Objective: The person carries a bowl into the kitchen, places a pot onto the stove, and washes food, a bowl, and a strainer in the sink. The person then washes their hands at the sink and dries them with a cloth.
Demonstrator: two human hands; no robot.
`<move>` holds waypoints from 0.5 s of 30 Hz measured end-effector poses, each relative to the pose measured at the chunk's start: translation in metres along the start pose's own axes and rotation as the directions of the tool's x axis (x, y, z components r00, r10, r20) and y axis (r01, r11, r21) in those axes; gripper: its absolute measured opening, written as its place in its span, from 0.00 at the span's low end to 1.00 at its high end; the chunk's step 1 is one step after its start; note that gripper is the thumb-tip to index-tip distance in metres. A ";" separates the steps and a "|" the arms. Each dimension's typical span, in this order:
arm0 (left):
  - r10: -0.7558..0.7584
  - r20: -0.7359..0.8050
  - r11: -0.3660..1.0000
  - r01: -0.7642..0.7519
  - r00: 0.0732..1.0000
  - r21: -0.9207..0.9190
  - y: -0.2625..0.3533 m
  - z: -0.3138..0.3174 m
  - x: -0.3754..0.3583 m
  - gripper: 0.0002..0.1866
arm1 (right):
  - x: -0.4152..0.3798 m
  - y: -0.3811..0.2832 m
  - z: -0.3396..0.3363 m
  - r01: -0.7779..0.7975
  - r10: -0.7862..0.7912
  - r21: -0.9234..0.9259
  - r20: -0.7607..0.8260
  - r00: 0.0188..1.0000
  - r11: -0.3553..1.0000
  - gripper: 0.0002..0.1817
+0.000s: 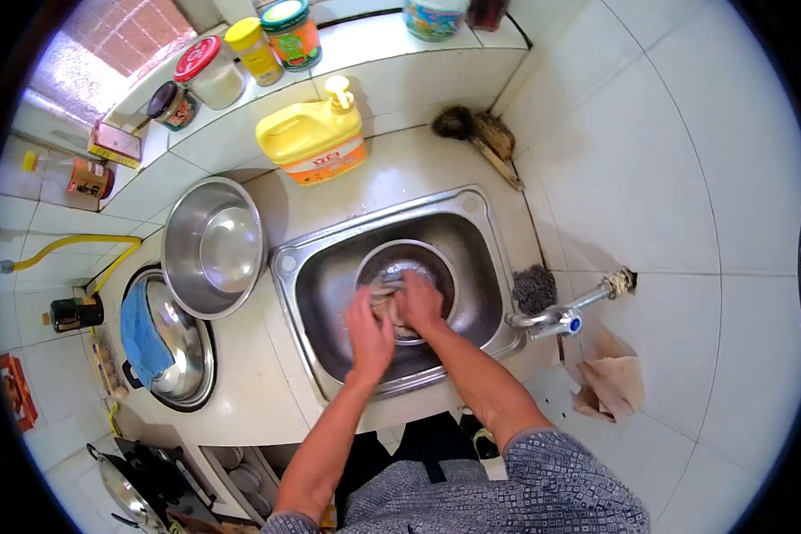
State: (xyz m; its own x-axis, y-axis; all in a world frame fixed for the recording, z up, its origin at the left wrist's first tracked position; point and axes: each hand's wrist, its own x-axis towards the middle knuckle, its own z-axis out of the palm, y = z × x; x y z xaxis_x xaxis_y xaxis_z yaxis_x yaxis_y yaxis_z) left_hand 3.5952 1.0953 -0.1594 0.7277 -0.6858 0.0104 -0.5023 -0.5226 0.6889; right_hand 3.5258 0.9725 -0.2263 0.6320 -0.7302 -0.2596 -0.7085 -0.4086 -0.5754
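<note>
A round metal bowl (451, 278) sits inside the stainless steel sink (481, 307). Both hands are down in it, working on a pale, soft, greyish-beige piece (384, 309) whose kind I cannot make out. My left hand (368, 331) is at the piece's left side, slightly blurred, with its fingers bent against it. From the right, my right hand (418, 303) closes on the same piece, its fingertips partly hidden in the bowl. Something wet and shiny shows at the bowl's far side.
A tap (547, 320) reaches over the sink's right edge, beside a dark scouring pad (534, 289). Left of the sink stands a large metal basin (214, 247), near a lidded pan with a blue cloth (145, 334). A yellow detergent jug (316, 138) stands behind.
</note>
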 end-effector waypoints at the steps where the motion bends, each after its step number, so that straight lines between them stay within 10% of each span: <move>1: -0.027 0.094 0.984 0.044 0.995 -0.175 -0.001 0.008 -0.005 0.29 | -0.002 0.000 0.005 -0.053 0.044 -0.046 -0.185 0.982 0.998 0.19; 4: -0.479 0.228 0.792 0.529 0.848 -0.305 -0.017 0.052 -0.012 0.34 | -0.001 0.010 0.006 0.418 -0.339 -0.223 0.319 0.885 0.881 0.19; 6: -0.603 0.254 0.616 0.644 0.756 -0.453 -0.011 0.059 -0.004 0.39 | 0.000 0.004 -0.015 0.162 -0.184 -0.185 -0.105 0.977 0.969 0.19; 8: -0.692 0.283 0.511 0.728 0.664 -0.458 -0.021 0.085 -0.006 0.39 | -0.007 -0.003 -0.008 0.123 -0.186 -0.295 -0.197 0.963 0.947 0.17; 10: -0.754 0.329 0.365 0.779 0.569 -0.509 0.000 0.067 0.003 0.42 | -0.009 0.005 -0.014 0.421 -0.360 -0.152 0.315 0.878 0.894 0.20; 11: -0.716 0.451 0.246 0.798 0.533 -0.551 -0.005 0.062 0.005 0.44 | -0.009 0.000 -0.012 0.444 -0.384 -0.148 0.312 0.869 0.884 0.20; 13: -0.709 0.599 -0.017 0.841 0.371 -0.541 -0.003 0.059 0.008 0.44 | -0.011 -0.008 -0.004 -0.007 -0.013 -0.099 -0.200 0.980 0.995 0.20; 15: -0.646 0.684 -0.156 0.819 0.338 -0.552 -0.018 0.072 0.010 0.35 | -0.031 -0.005 0.029 -0.067 0.082 0.150 -0.094 0.992 0.986 0.20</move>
State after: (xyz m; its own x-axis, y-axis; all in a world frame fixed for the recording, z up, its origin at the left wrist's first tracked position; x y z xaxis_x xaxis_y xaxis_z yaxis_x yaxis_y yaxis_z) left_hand 3.5774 1.0612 -0.2239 0.2510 -0.2414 -0.9374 0.9324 -0.2001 0.3012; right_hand 3.5188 1.0132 -0.2381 0.5396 -0.8095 -0.2315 -0.6938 -0.2718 -0.6669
